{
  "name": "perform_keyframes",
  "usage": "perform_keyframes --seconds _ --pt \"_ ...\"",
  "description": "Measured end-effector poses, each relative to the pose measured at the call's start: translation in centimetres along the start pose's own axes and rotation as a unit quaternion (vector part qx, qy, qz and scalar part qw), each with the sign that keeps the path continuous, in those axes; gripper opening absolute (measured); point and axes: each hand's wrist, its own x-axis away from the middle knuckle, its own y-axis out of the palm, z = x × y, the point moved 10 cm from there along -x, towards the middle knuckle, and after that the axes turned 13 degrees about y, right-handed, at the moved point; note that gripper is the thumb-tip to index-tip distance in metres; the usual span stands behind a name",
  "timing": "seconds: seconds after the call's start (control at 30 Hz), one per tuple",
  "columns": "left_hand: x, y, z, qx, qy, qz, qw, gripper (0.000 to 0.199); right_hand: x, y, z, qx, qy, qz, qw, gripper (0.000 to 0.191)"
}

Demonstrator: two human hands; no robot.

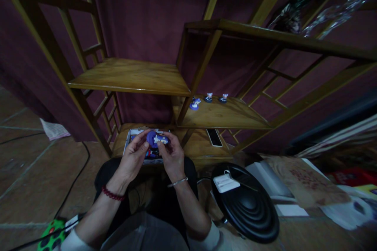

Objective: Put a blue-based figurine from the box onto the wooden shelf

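Observation:
Between my two hands is a small purple and white figurine [159,140] with a round purple base, lying on its side. My left hand [137,147] grips it by the base, thumb in front. At the other end, the fingers and thumb of my right hand [172,150] close round it. Below and behind my hands stands an open box [128,145] holding colourful items, partly covered by my hands. On the shelf to the right, a purple-based figurine [194,104] stands near two dark-based figurines, one [208,97] in the middle and another [223,98] further right.
A wooden shelf unit [132,74] rises before me. A phone [215,137] lies on its low board. At my right is a black round stool [247,208] with a white object [226,183] on it. Cables cross the floor at left, near a green item [52,237].

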Motion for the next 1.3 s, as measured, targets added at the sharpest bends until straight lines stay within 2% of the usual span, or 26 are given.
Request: perform_keyframes --seconds 0.27,0.63,0.87,1.0,1.3 --pt "0.03 -0.14 -0.03 -0.009 0.006 0.0 1.0 0.041 -0.08 0.37 0.61 -0.008 -0.004 -0.015 1.0 0.023" --pt "0.14 -0.16 0.02 -0.076 0.026 0.0 0.997 0.04 -0.13 0.04 -0.05 0.066 -0.04 0.008 0.997 0.022" --pt "0.12 -0.97 -0.7 -0.109 0.021 0.005 0.994 0.042 -0.38 0.17 0.46 0.065 -0.021 0.004 0.998 0.022" --pt "0.22 -0.8 -0.58 -0.113 0.031 -0.006 0.993 0.042 -0.2 0.11 0.24 0.059 -0.022 0.008 0.998 0.021" --pt "0.41 -0.82 -0.52 -0.098 0.021 0.016 0.995 0.042 -0.03 0.08 0.13 0.06 -0.028 0.004 0.998 0.021"
